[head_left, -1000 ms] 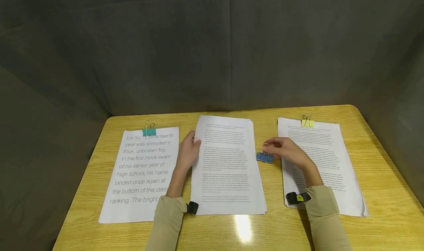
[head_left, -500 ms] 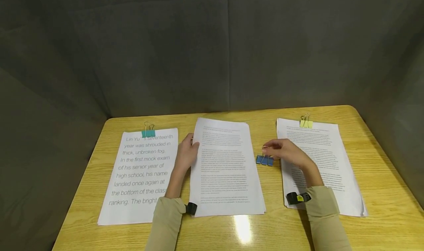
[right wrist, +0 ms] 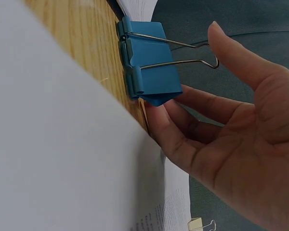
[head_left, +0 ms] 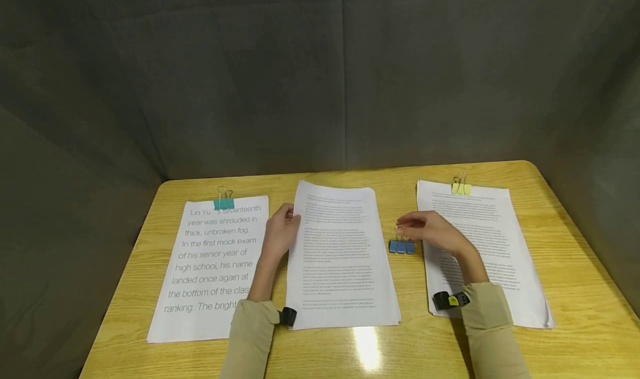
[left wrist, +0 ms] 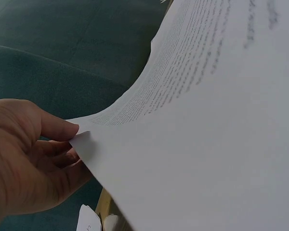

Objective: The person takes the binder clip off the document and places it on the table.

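In the head view my left hand [head_left: 281,232] pinches the left edge of the middle paper stack [head_left: 335,257], which is covered in small print. The left wrist view shows thumb and fingers at a corner of the paper sheet [left wrist: 183,159], which curves up towards the hand. My right hand [head_left: 435,232] holds a blue binder clip [head_left: 401,247] by its wire handle, just right of that stack. Up close in the right wrist view, the thumb is at the handle's end and fingers reach behind the clip body [right wrist: 151,60].
On the left lies a large-print stack [head_left: 200,268] with a teal binder clip [head_left: 224,203] at its top. A small-print stack [head_left: 480,229] with a yellow binder clip [head_left: 461,188] lies right, partly under my right forearm. A dark curtain [head_left: 345,79] stands behind the wooden table [head_left: 320,357].
The blue clip has turned from slightly tilted to nearly level and sunk a little in view. The middle stack's top edge now bows. My left hand keeps its hold.
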### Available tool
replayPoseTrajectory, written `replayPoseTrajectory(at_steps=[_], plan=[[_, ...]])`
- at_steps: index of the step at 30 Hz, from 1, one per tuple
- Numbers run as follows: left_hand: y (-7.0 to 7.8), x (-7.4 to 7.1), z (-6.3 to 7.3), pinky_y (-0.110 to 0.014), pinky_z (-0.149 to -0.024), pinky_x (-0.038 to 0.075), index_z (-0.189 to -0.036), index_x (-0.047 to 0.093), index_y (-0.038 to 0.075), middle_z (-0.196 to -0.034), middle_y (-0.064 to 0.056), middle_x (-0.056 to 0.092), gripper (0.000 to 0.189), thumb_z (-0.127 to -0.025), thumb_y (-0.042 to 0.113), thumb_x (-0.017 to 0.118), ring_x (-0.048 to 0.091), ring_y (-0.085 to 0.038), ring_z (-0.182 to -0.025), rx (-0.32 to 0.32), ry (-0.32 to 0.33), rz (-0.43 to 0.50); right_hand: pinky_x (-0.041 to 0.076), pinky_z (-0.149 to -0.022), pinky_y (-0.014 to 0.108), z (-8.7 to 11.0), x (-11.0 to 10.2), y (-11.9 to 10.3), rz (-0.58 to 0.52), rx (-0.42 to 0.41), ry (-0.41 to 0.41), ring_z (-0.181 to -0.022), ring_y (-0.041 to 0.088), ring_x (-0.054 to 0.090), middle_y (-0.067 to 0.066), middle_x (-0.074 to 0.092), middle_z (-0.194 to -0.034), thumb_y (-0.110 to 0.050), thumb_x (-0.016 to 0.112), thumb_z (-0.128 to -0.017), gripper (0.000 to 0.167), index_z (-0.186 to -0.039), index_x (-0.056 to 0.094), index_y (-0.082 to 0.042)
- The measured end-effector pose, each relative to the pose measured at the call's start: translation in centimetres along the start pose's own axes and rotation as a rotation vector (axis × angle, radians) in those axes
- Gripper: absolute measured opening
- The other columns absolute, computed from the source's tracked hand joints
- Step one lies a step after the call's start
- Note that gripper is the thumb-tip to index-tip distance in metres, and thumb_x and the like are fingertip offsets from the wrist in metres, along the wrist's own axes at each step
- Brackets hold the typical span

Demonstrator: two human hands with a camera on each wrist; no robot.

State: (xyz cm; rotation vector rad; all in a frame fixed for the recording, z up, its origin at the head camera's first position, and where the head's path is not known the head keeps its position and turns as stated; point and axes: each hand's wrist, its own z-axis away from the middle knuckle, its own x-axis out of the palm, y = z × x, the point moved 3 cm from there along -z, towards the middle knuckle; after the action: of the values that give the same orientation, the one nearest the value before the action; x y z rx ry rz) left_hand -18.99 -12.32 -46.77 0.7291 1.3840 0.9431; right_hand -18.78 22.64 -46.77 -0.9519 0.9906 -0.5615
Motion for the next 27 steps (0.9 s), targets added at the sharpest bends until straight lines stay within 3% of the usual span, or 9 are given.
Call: replayPoseTrajectory(at_steps=[11, 20, 27], plan=[[-0.07, -0.16, 0.05, -0.042, -0.087, 0.058, -0.135, 0.064, -0.003, -0.117, -0.018, 0.071, 0.035, -0.104, 0.014, 0.056, 0.071, -0.028, -0.097, -0.035, 0.005, -0.009, 0.053, -0.088, 0.039, -0.12, -0.04, -0.08, 0.072, -0.035, 0.039, -0.104, 0.026, 0.064, 0.016, 0.07, -0.117, -0.021, 0.073, -0.098, 0.037, -0.122, 0.067, 0.006], [-0.18, -0.18, 0.04, -0.042, -0.085, 0.057, -0.133, 0.066, -0.003, -0.112, -0.017, 0.071, 0.034, -0.103, 0.011, 0.057, 0.07, -0.028, -0.094, -0.024, 0.01, -0.025, 0.052, -0.089, 0.041, -0.14, -0.18, -0.14, 0.111, -0.025, 0.081, -0.103, 0.026, 0.064, 0.015, 0.072, -0.114, -0.02, 0.074, -0.098, 0.035, -0.12, 0.067, 0.006], [0.2, -0.54, 0.3, -0.044, -0.084, 0.057, -0.137, 0.061, -0.005, -0.118, -0.022, 0.071, 0.036, -0.104, 0.007, 0.054, 0.071, -0.032, -0.099, 0.038, 0.054, -0.079, 0.051, -0.087, 0.04, 0.01, -0.46, -0.14, 0.13, -0.023, 0.124, -0.101, 0.024, 0.065, 0.012, 0.072, -0.111, -0.023, 0.073, -0.099, 0.033, -0.119, 0.069, 0.003]])
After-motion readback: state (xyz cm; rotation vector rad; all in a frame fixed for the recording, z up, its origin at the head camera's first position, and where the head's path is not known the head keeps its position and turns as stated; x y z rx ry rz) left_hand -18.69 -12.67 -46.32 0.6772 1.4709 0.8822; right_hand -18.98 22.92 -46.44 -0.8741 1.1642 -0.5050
